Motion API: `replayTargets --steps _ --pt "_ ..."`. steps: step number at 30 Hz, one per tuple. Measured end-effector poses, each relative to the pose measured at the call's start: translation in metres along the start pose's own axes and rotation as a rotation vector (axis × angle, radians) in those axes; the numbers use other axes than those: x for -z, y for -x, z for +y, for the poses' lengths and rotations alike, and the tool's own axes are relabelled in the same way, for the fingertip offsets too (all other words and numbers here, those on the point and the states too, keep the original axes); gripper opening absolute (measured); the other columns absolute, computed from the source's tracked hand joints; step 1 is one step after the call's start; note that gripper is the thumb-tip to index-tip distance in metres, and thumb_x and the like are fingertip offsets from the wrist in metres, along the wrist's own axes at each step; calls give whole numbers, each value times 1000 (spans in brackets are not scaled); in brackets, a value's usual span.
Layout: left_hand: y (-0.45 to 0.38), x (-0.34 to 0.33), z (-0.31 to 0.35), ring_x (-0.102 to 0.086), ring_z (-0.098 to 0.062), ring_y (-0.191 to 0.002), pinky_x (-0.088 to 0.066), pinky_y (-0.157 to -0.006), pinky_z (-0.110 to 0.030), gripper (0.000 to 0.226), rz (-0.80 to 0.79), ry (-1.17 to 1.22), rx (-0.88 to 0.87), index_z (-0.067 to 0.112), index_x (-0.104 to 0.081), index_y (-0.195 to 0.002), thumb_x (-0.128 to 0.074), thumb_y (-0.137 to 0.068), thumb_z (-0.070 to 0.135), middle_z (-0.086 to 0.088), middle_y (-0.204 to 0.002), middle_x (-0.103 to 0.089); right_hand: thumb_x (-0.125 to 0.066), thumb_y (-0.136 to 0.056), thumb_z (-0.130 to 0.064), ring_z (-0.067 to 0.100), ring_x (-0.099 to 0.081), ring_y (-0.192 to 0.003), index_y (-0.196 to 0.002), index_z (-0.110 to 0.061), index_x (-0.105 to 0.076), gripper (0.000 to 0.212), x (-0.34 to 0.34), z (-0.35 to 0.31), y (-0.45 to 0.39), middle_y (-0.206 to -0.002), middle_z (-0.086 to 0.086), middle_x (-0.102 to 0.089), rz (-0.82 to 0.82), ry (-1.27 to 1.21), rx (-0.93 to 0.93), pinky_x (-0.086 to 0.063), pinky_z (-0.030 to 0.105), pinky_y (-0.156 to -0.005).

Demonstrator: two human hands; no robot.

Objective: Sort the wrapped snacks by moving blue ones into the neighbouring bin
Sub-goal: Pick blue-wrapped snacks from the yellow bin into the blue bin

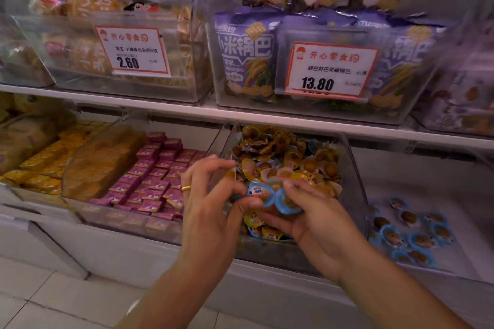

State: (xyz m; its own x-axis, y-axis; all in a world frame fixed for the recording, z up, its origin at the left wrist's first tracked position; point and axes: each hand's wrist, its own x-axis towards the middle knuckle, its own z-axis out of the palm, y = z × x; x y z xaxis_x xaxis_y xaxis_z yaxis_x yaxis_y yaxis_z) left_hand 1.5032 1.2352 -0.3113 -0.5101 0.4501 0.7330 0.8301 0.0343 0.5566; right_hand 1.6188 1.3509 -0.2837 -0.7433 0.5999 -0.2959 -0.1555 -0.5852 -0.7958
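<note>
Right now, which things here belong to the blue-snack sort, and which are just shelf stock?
Job:
left hand
right hand
blue-wrapped snacks
mixed snack bin
neighbouring bin

Lying about:
pink boxes
yellow boxes
purple bags
price tags

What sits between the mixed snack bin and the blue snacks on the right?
Head view: only the mixed bin's clear side wall, then bare white floor of the neighbouring bin, up to the blue snacks.

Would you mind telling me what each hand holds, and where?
Left hand pinches a blue snack at its left edge; right hand grips another blue snack at its right side.
</note>
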Motion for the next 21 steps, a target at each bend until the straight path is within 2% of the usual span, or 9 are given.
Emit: replayTargets --steps 3,5,7,9,12,14,16,19,21 --pt "-9 -26 27 -53 -6 -108 -37 -86 -7 12 -59 216 5 31 -57 -80 -66 -84 38 14 -115 -52 -47 -103 -22 28 -71 -94 -121 5 -61 36 4 -15 18 -113 22 -71 -134 -299 -155 -62 41 -74" --pt "-16 -46 45 -58 -1 -106 -43 -84 -11 12 -123 325 -14 28 -57 -81 -67 -83 34 15 -113 -58 -48 -100 -31 23 -64 -88 -127 5 -58 47 12 -28 29 -116 19 -68 -179 -439 -154 -61 35 -71" --pt "-20 -64 60 -57 2 -116 -46 -96 -26 13 -218 336 -88 28 -59 -85 -65 -84 39 20 -116 -62 -50 -98 -40 18 -61 -78 -130 3 -57 54 25 -44 37 -117 18 -67 -181 -458 -94 -58 28 -60" --pt "-18 -81 72 -43 0 -136 -30 -115 -38 25 -338 250 -173 29 -60 -102 -58 -87 48 19 -130 -59 -57 -95 -38 19 -65 -65 -125 -1 -61 48 40 -60 44 -100 15 -70 -116 -344 0 -53 23 -47" --pt "-4 -106 92 -10 -2 -151 -8 -122 -40 53 -426 115 -219 31 -42 -142 -44 -93 51 28 -153 -25 -69 -82 -30 17 -67 -62 -109 -4 -69 37 63 -67 43 -89 12 -73 41 -121 139 -54 22 -49" --pt "5 -119 101 3 2 -150 -5 -123 -34 62 -457 122 -136 30 -29 -151 -41 -93 51 38 -152 -5 -73 -76 -29 16 -71 -73 -108 -3 -72 42 79 -65 37 -95 13 -75 136 -46 195 -57 25 -56" --pt "10 -128 105 6 5 -149 -7 -122 -25 63 -520 196 -75 36 -25 -151 -46 -93 52 41 -152 -1 -75 -77 -29 15 -70 -69 -104 -6 -73 35 96 -66 29 -91 12 -74 231 18 243 -53 25 -50" --pt "2 -129 93 -14 11 -144 -18 -117 -14 53 -572 255 -67 38 -37 -143 -49 -93 53 29 -155 -21 -70 -90 -21 18 -67 -59 -94 -8 -68 14 132 -79 11 -79 11 -68 383 77 304 -47 23 -44" --pt "-11 -122 73 -39 7 -131 -39 -109 -26 40 -565 142 -75 36 -50 -133 -44 -96 52 24 -143 -42 -65 -94 -20 22 -67 -63 -85 -9 -66 15 159 -94 -2 -76 13 -63 463 209 294 -48 25 -47"
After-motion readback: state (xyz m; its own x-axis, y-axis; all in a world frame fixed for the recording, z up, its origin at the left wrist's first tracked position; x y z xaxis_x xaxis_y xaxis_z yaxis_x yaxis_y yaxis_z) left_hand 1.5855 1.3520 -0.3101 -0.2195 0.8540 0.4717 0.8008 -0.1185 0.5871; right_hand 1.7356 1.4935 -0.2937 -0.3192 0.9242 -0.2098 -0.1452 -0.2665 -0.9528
